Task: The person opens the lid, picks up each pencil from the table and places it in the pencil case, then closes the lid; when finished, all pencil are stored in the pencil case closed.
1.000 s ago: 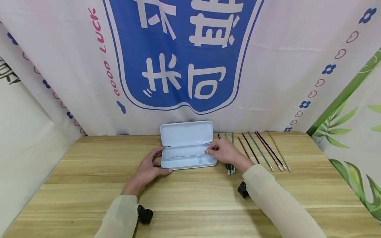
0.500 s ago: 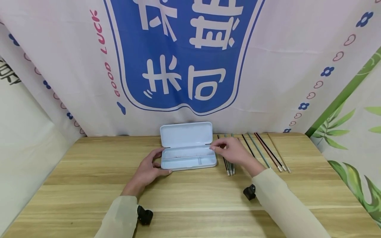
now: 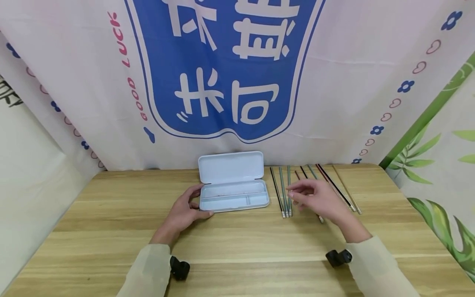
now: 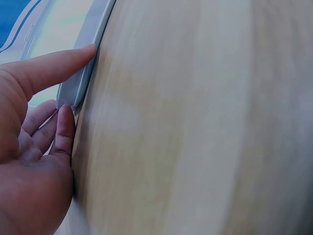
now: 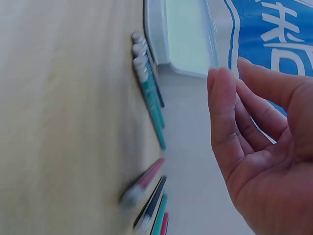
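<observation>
A light blue pencil case stands with its lid raised near the table's back edge. Its tray has a long compartment behind and a divided strip in front. My left hand holds the case's left end, thumb along the front edge and fingers at the side. To the right of the case, my right hand hovers over the pencils, its fingers loosely bent and nothing visible between them. Three pencils, a black pencil and two teal pencils, lie close together beside the case. A red pencil lies under the right hand, partly hidden.
Farther right lie more pencils, among them a black one and a gold pencil, erasers toward me. A white cloth with a blue printed panel hangs right behind the wooden table.
My right hand has moved from the right end of the case rightward and toward me, over the pencils. Its thumb and fingertips have parted slightly. The left hand has stayed on the case.
</observation>
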Action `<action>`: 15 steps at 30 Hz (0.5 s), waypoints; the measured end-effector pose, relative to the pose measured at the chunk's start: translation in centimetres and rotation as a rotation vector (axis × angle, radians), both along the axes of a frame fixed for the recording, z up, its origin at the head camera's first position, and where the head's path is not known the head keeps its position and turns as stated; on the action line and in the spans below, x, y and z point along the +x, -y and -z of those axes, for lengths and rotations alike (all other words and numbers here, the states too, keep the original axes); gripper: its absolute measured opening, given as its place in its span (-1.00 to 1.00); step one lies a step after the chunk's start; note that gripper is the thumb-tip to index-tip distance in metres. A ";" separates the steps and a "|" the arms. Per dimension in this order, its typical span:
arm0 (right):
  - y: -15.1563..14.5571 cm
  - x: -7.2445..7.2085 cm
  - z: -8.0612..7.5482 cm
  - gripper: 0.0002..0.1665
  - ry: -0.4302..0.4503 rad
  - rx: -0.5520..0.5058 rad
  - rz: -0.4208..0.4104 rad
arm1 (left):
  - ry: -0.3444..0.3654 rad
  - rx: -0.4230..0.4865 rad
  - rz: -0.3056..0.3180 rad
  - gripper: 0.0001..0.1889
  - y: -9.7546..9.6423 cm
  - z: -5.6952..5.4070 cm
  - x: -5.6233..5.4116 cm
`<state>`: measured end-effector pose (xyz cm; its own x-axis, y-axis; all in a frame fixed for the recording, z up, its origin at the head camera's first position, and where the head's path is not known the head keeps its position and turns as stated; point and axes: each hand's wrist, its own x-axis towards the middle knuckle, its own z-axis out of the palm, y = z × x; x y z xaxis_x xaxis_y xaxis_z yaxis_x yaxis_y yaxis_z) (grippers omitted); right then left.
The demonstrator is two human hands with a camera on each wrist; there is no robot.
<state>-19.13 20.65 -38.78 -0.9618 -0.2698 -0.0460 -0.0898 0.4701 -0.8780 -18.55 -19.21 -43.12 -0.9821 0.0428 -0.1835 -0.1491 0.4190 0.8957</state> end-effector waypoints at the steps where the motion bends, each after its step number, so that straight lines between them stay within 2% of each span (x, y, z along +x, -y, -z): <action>1: -0.4 0.2 0.2 -0.63 -0.001 -0.001 0.004 | 0.003 -0.001 -0.003 0.01 0.0 0.0 0.0; 8: -3.2 1.6 1.5 -0.59 0.052 -0.006 0.049 | 0.005 -0.014 -0.003 0.01 0.2 0.1 -0.2; 15: -6.5 2.9 1.4 -0.51 0.097 -0.042 0.073 | 0.007 -0.004 0.002 0.01 0.1 0.1 -0.1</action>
<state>-16.27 27.11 -40.16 -0.9705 -0.2028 -0.1303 0.0299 0.4351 -0.8999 -18.64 -19.30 -43.21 -0.9807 0.0436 -0.1907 -0.1548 0.4232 0.8927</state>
